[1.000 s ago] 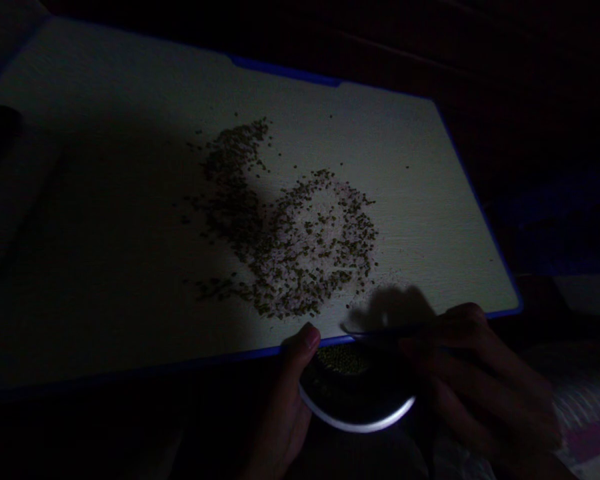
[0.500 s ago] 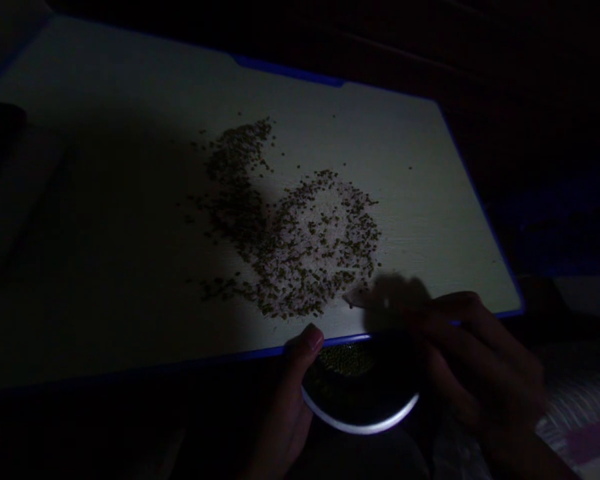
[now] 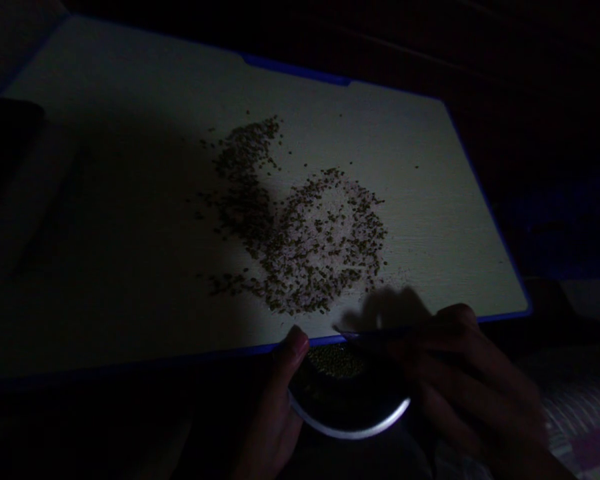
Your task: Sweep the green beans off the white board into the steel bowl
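Grains lie loose on 1 blue-edged surface (image 3: 450,220): dark green seeds (image 3: 375,237), too many to count, mixed w/ finer pale grains (image 3: 333,203). I make out 2 main areas: 1 roundish patch nr the middle, plus 1 darker curved band joined to its L side, partly in shadow. Several single seeds sit apart from both; 1 is well off to the R.

2 hands in view. L hand (image 3: 277,407) grips 1 round bowl (image 3: 355,434) by its side, thumb up at the surface's near edge. The bowl is just below that edge, its rim lit along the bottom, w/ more green seeds (image 3: 337,360) inside, again uncountable.

R hand (image 3: 470,373) has its fingers closed on 1 thin pointed tool (image 3: 349,334), tip toward the L, at the near edge over the bowl; too dark for me to tell what kind. 1 hand-shaped shadow falls on the surface just above.

Far L, I get 1 dark object (image 3: 13,127), unclear. Lower R, 1 striped cloth (image 3: 580,413) w/ 1 pink patch.
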`<state>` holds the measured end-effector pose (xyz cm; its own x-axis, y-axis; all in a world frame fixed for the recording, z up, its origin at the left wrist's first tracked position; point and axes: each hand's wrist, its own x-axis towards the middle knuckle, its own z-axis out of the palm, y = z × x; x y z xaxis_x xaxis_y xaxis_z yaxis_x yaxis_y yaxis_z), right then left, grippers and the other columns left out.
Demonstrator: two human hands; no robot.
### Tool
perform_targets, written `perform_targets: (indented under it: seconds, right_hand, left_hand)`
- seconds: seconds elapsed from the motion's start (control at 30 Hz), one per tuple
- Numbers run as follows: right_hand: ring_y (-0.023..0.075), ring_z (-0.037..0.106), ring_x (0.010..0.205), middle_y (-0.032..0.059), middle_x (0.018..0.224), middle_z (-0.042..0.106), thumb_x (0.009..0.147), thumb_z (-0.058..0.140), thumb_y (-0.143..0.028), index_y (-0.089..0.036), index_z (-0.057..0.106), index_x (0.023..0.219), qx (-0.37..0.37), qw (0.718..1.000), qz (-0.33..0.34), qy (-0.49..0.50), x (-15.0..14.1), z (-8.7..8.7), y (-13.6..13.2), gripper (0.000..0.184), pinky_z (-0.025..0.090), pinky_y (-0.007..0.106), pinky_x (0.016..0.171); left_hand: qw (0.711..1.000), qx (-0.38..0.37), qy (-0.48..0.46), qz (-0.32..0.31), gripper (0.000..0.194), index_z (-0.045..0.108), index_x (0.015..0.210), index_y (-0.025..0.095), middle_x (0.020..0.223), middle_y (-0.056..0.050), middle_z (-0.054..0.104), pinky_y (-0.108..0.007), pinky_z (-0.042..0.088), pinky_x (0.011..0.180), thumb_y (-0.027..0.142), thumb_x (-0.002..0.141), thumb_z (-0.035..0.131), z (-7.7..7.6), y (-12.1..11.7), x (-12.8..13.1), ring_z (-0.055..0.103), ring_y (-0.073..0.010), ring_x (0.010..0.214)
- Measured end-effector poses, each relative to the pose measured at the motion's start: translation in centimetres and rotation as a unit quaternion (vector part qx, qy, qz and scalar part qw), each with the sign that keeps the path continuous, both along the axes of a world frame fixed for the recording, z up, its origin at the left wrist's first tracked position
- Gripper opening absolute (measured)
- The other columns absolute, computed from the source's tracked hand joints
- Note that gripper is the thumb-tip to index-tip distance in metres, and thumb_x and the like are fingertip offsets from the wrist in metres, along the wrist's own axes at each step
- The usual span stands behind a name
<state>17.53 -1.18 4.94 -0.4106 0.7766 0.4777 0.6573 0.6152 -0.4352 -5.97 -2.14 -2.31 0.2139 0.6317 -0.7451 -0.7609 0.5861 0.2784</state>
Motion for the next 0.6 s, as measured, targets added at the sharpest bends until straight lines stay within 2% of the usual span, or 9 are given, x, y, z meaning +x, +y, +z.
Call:
perform_targets:
  seconds: [0.1, 0.17, 0.27, 0.37, 0.53, 0.6]
  right_hand:
    - [0.0239, 0.078, 0.094, 0.0071, 0.11, 0.082, 0.096, 0.072, 0.0, -0.02, 0.081, 0.138, -0.011, 1.0, 0.007, -0.002, 0.0, 0.1, -0.4, 0.048, 0.062, 0.043, 0.072]
    - [0.0223, 0.077, 0.096, 0.0075, 0.111, 0.081, 0.097, 0.072, 0.0, -0.019, 0.081, 0.136, -0.009, 1.0, -0.002, -0.008, -0.2, 0.3, -0.3, 0.044, 0.062, 0.04, 0.072]
    - [0.0199, 0.076, 0.094, 0.0071, 0.11, 0.08, 0.099, 0.072, -0.001, -0.017, 0.081, 0.131, 0.009, 1.0, -0.003, 0.002, -1.2, 0.4, 0.8, 0.036, 0.061, 0.037, 0.073]
    - [0.0198, 0.077, 0.093, 0.007, 0.107, 0.082, 0.104, 0.071, -0.006, -0.017, 0.081, 0.128, -0.008, 0.999, 0.016, 0.027, -3.0, 0.3, 2.8, 0.028, 0.062, 0.037, 0.075]
    - [0.0202, 0.081, 0.091, 0.0048, 0.104, 0.087, 0.11, 0.071, -0.016, -0.025, 0.084, 0.125, -0.019, 0.999, -0.039, 0.02, -4.4, 0.5, 6.7, 0.022, 0.064, 0.036, 0.077]
    - [0.0207, 0.082, 0.091, 0.0053, 0.108, 0.088, 0.11, 0.072, -0.019, -0.027, 0.085, 0.125, -0.009, 0.998, -0.066, 0.013, -4.2, 0.9, 8.1, 0.021, 0.064, 0.037, 0.078]
  left_hand:
    - [0.998, -0.039, 0.042, 0.013, 0.094, 0.071, 0.162, 0.027, 0.149, -0.013, 0.086, -0.062, 0.061, 0.127, 0.052, 0.078, 0.107, 0.1, -0.2, -0.7, 0.061, -0.0509, 0.163]
    - [0.998, -0.035, 0.057, 0.022, 0.098, 0.073, 0.158, 0.026, 0.149, -0.014, 0.086, -0.062, 0.061, 0.127, 0.051, 0.07, 0.11, 0.3, 0.0, -1.1, 0.056, -0.0531, 0.165]
    - [0.996, -0.007, 0.08, 0.031, 0.098, 0.071, 0.16, 0.028, 0.153, -0.012, 0.084, -0.062, 0.059, 0.129, 0.047, 0.072, 0.108, 0.6, 0.2, -1.6, 0.051, -0.0527, 0.169]
    - [0.994, -0.024, 0.109, 0.023, 0.099, 0.069, 0.162, 0.027, 0.15, -0.013, 0.085, -0.063, 0.056, 0.131, 0.043, 0.072, 0.106, 0.7, 0.3, -1.9, 0.049, -0.0525, 0.171]
    - [0.995, -0.004, 0.098, 0.018, 0.094, 0.066, 0.165, 0.031, 0.156, -0.012, 0.082, -0.065, 0.053, 0.133, 0.048, 0.08, 0.101, 1.1, 0.1, -2.1, 0.053, -0.0498, 0.169]
    - [0.995, -0.01, 0.1, 0.021, 0.097, 0.066, 0.164, 0.032, 0.157, -0.012, 0.082, -0.065, 0.053, 0.134, 0.05, 0.076, 0.105, 1.4, 0.1, -2.2, 0.056, -0.0497, 0.167]
